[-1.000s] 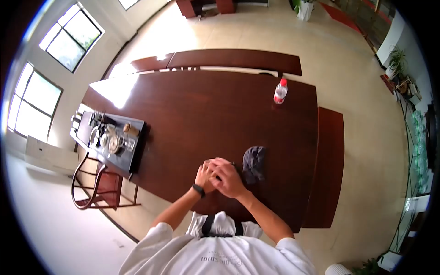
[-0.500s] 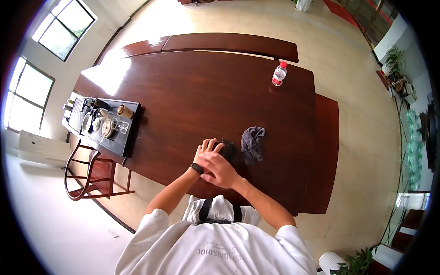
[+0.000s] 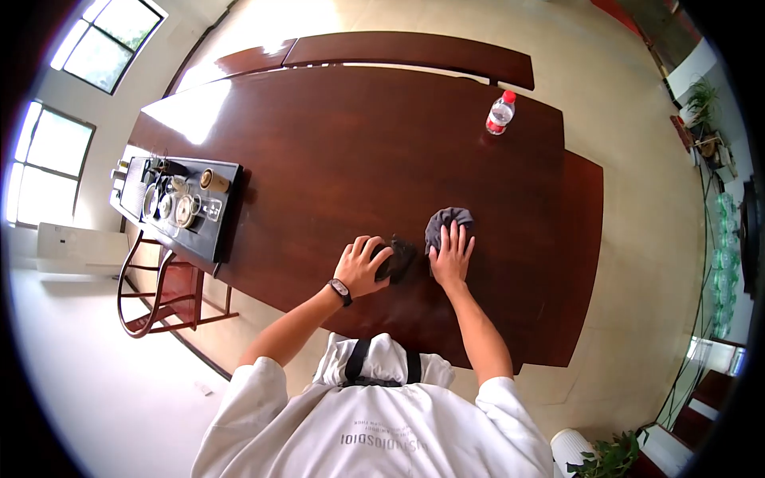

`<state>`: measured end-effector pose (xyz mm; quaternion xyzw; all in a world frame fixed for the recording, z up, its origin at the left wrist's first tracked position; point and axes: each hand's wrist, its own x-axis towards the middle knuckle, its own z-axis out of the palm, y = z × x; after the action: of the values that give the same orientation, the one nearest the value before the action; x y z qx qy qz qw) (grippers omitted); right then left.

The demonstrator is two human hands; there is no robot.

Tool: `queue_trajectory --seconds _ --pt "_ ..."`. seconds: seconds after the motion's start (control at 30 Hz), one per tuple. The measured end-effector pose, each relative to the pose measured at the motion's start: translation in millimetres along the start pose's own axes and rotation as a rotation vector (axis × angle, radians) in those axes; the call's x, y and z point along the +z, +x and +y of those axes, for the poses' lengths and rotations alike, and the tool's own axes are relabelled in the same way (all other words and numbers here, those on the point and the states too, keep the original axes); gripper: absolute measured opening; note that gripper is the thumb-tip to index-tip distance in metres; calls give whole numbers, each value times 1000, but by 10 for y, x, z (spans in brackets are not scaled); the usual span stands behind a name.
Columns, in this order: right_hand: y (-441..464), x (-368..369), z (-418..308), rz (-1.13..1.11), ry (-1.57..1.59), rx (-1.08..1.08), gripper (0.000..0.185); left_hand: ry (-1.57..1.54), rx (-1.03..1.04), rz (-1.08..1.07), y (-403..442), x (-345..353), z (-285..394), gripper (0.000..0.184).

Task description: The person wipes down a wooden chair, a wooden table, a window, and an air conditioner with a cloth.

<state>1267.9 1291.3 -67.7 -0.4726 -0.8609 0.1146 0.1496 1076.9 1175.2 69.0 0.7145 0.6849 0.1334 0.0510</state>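
Observation:
On the dark wooden table [image 3: 343,159], my left hand [image 3: 363,267] curls its fingers around the left side of a black object [image 3: 401,256], whose shape is hard to make out. A dark band circles my left wrist. To the right, my right hand [image 3: 453,256] lies with its fingers spread on a crumpled grey cloth [image 3: 448,217], covering its lower part. The two hands are apart.
A bottle with a red cap [image 3: 500,114] stands near the table's far right corner. At the left end is a tea tray [image 3: 227,187] with cups and pots. Benches [image 3: 406,49] run along the far and right sides; a chair [image 3: 179,287] stands at lower left.
My right hand has left my left hand, moved right and come down on the cloth, which is now more bunched. More of the black object shows beside my left hand. The view has shifted.

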Motion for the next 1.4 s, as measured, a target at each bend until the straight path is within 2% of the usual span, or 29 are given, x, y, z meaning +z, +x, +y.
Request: queue_trajectory --seconds 0.17,0.33,0.53,0.67,0.83,1.07,1.2,1.23,1.3,1.4 --pt "431 -25 -78 39 140 -8 63 -21 63 -33 51 -3 -58 55" --pt "787 129 -15 59 35 -129 60 -52 114 -45 64 -5 -132 57" --pt "1467 99 470 163 10 -90 51 -121 142 -38 44 -13 -160 51" --pt "1553 18 818 222 9 -32 51 -96 156 -22 19 38 -192 57" --pt "913 -261 1170 266 -110 106 52 -69 143 4 45 0 -147 52" --pt "-1109 -632 1252 252 -192 399 50 -119 151 72 25 23 -142 50" --pt "-2153 -604 793 238 -196 578 49 -145 159 92 24 10 -138 51" --pt "-2267 -537 657 251 -204 582 49 -148 166 101 18 40 -149 52" --pt "-2410 -403 366 274 -239 768 51 -148 157 98 0 52 -139 52" --pt "-2335 -124 3 362 -314 853 49 -155 147 104 -22 33 -159 50"
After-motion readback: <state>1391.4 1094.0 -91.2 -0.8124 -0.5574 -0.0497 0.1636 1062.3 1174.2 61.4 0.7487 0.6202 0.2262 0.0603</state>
